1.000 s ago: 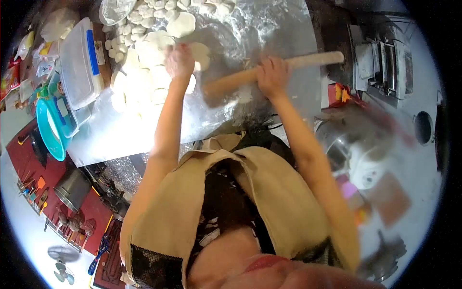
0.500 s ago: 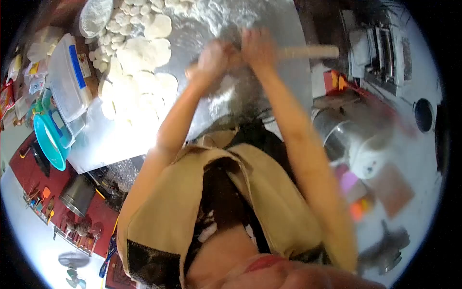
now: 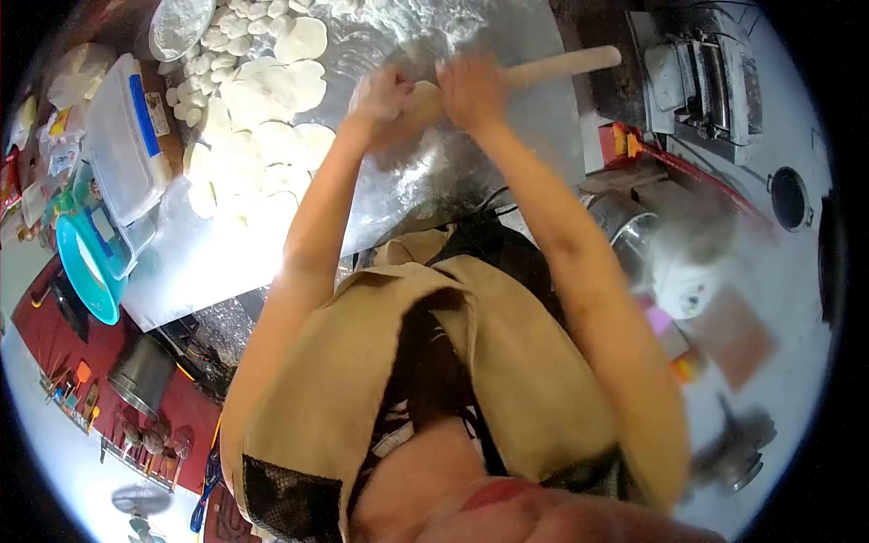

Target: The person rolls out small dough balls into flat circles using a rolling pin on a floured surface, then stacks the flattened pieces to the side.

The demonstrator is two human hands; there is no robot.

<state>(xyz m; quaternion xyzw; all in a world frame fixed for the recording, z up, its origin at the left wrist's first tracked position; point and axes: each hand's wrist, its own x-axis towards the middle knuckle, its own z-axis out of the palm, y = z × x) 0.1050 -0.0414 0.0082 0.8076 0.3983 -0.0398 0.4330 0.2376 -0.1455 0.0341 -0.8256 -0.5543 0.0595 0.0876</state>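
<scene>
Head cam: R hand (image 3: 473,93) fingers round rolling pin (image 3: 566,66), L hand (image 3: 380,98) blurred, can't tell.

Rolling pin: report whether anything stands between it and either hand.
Nothing visible stands between the rolling pin and the right hand, which lies over it. The left hand is by the pin's other end with no obstacle visible between, though blur hides whether it touches.
</scene>
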